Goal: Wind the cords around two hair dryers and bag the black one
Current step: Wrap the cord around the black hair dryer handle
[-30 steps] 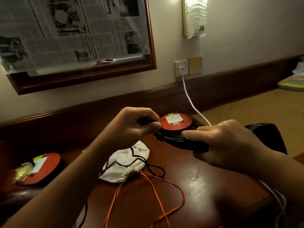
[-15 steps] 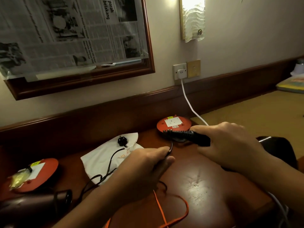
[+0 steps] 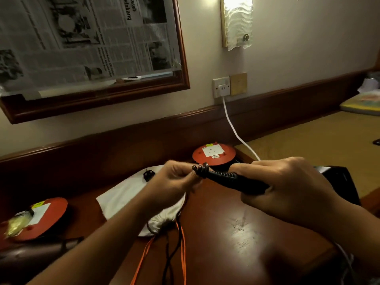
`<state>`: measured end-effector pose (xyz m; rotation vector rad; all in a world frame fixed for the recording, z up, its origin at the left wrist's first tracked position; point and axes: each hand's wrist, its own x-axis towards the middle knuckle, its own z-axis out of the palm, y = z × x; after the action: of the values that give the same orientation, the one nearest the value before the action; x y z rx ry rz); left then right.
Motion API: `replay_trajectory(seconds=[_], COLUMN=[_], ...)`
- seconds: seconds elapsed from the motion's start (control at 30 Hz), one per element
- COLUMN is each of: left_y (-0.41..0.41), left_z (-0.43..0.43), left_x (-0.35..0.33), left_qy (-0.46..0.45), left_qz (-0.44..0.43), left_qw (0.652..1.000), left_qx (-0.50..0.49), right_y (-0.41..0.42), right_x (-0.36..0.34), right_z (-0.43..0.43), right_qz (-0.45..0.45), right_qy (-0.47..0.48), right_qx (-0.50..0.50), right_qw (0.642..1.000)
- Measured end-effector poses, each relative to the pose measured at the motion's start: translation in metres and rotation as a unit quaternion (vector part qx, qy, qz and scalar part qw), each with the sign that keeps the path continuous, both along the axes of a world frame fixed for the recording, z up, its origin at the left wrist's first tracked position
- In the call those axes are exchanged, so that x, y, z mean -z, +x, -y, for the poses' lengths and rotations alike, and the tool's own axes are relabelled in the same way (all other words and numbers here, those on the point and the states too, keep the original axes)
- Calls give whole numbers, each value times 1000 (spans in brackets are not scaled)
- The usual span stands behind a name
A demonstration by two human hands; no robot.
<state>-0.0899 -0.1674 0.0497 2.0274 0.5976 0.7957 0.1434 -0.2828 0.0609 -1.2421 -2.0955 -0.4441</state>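
Change: the left hand (image 3: pixel 174 179), which half a second ago was low over the desk (image 3: pixel 236 233) drawing the cord out, is now raised to the tip of the handle, laying a loop there.
Cord: the black cord (image 3: pixel 202 169) shows a small bunched turn at the handle end; the rest trails down past the white bag (image 3: pixel 127 194) toward the near edge, its plug (image 3: pixel 148 175) lying on the bag's far end.
Right hand: the right hand (image 3: pixel 287 190) is closed around the black hair dryer (image 3: pixel 232 178), held above the desk's middle.
Left hand: fingers pinched on the cord.
Meaning: winding appears barely begun; much cord hangs loose, and bagging is not yet possible.
Second dryer: a dark brown dryer (image 3: pixel 30 256) lies at the near left corner, its cord state not visible.
Writing: the newspaper (image 3: pixel 82 38) in the frame reads "parah" and "belakang"; the label on the orange reel (image 3: pixel 213 154) at the far edge is too small to read.
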Motion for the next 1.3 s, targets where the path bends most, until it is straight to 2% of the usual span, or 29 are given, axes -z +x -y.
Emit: replay_trajectory(seconds=[0.17, 0.3, 0.47, 0.57, 0.67, 0.8, 0.87, 0.97, 1.1, 1.2, 1.3], left_y=[10, 10, 6, 3, 1, -2, -5, -17, -38, -46, -35], left_z=[34, 42, 38, 40, 58, 78, 78, 67, 33, 25, 30], left_x=[22, 19, 10, 14, 19, 14, 5, -8, -1, 26, 51], left_qy=[-11, 83, 121, 126, 183, 270, 319, 301, 239, 195, 170], left_qz=[-119, -210, -242, -223, -234, -246, -224, -170, -103, -130, -179], left_qw=[993, 974, 962, 965, 951, 920, 907, 923, 945, 958, 961], left_qx=[14, -16, -29, -49, -89, -143, -158, -171, -199, -165, -124], right_y=[0, -5, -12, -9, -5, -9, -8, -5, 4, 16, 12], right_x=[4, 8, 8, 8, 11, 8, 2, -4, -8, -15, -18], right_z=[-5, -9, -10, -9, -8, -11, -12, -8, 0, 2, 1], right_qz=[-16, -43, -27, -58, -50, -5, 3, 24, 23, -26, -24], right_qy=[-40, -56, -60, -61, -86, -129, -145, -158, -127, -131, -147], right_qx=[53, 47, 13, 58, 119, 151, 159, 158, 150, 161, 147], right_qw=[998, 996, 998, 995, 988, 980, 977, 974, 980, 978, 978])
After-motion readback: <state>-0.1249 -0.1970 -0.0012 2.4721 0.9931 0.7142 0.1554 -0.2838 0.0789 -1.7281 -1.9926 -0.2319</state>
